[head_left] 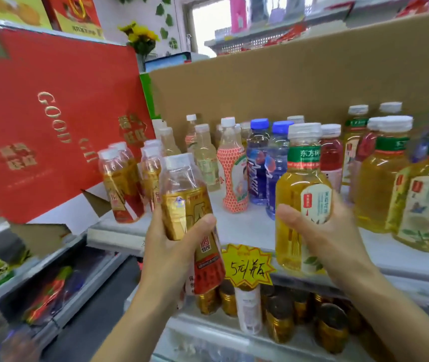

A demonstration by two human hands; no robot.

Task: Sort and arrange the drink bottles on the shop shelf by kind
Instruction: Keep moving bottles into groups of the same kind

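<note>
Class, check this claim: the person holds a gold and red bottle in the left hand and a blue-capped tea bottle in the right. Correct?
No: in the head view the tea bottle in the right hand has a white cap, not blue. The left hand does hold the gold and red bottle.

Your left hand [174, 246] covers mid label of gold-and-red bottle [184, 202]; print beneath unreadable. Fingers of your right hand [331, 231] wrap out of sight behind green tea bottle [299, 184], which screens part of blue-capped bottle [273, 178]. Cans [331, 327] on lower shelf blurred, labels illegible. Goods [49, 296] at lower left smeared, kind unclear. Red gift box [38, 113] cut by left edge.
</note>
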